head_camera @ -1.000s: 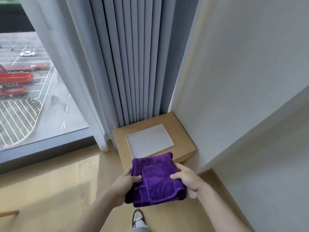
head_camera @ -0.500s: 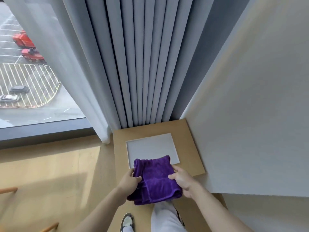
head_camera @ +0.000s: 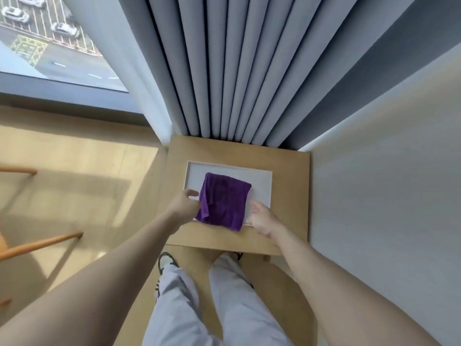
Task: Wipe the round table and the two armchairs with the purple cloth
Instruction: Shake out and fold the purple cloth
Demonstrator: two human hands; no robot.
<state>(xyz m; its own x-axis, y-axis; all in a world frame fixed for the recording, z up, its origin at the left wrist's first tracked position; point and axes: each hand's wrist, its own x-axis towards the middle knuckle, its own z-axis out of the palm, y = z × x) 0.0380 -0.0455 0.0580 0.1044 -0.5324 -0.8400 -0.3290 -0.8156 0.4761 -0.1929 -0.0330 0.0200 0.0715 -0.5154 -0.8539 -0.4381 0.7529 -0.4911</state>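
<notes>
The purple cloth, held folded between both hands a second ago, now lies on the white panel of the wooden desk, between the left hand and right hand, both with loosened fingers, holding nothing, just beside its edges.

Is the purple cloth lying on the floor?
No, the folded purple cloth lies on the white panel of the square wooden stand.

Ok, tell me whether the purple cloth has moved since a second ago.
Yes. The purple cloth was held above the near edge of the wooden stand; now it lies farther in, on the white panel, with both hands beside it.
</notes>
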